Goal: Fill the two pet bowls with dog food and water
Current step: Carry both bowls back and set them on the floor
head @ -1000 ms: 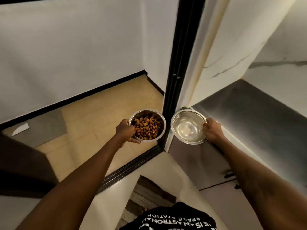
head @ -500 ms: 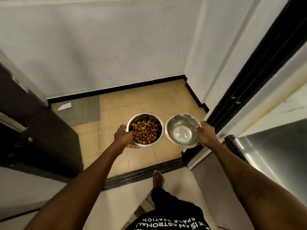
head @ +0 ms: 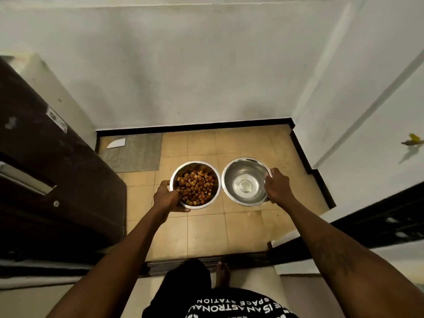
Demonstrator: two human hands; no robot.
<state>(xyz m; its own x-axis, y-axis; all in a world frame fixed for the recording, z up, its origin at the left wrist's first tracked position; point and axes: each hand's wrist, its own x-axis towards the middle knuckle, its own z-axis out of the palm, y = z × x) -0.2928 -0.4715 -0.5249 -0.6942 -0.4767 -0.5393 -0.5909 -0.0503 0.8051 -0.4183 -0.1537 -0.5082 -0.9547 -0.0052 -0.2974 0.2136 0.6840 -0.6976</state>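
Two steel pet bowls are held side by side in the air above a tan tiled floor. The food bowl [head: 195, 184] on the left is filled with brown and orange dog food pieces. My left hand [head: 167, 199] grips its near-left rim, thumb inside the edge. The water bowl [head: 245, 181] on the right holds clear water. Its right rim is gripped by my right hand [head: 277, 188]. Both arms reach forward from the bottom of the view.
A dark brown open door [head: 50, 171] stands at the left. A grey mat [head: 135, 152] with a white paper scrap lies at the far left of the floor. White walls close the far and right sides. A dark threshold [head: 206, 262] crosses below, beside my foot.
The view has swung left and I have stepped through the doorway; both bowls stay in my hands and now hang over the tiled floor, with the steel counter out of view.
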